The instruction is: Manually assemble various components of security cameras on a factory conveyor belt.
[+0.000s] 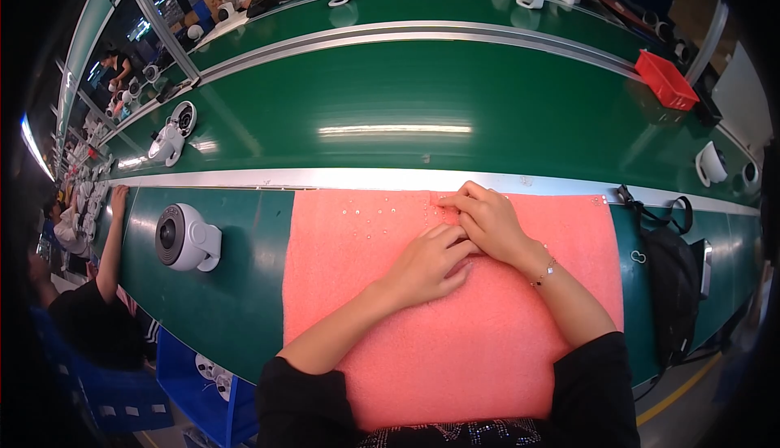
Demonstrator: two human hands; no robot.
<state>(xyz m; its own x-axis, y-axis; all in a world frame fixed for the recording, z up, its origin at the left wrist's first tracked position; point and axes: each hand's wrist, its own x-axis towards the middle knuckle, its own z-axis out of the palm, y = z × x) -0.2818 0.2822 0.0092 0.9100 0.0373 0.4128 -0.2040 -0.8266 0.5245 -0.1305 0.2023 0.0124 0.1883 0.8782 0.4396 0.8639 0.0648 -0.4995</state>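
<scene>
A coral-pink towel (455, 342) lies spread on the green bench in front of me. Small shiny dots (368, 220) are scattered over its far left part; whether they are loose pieces or part of the cloth I cannot tell. My right hand (494, 227) rests near the towel's far edge, its thumb and forefinger drawn together among the dots. Anything in that pinch is too small to make out. Just left of it and touching it, my left hand (431, 265) lies on the towel with curled fingers, their tips partly hidden by the right hand.
To the left stands a white camera-like device (188, 238). Beyond a metal rail (341, 178) runs a green conveyor (390, 90) bearing more white devices (712, 164) and a red bin (666, 80). A black bag (674, 285) lies right. A co-worker's arm (110, 245) reaches in at left.
</scene>
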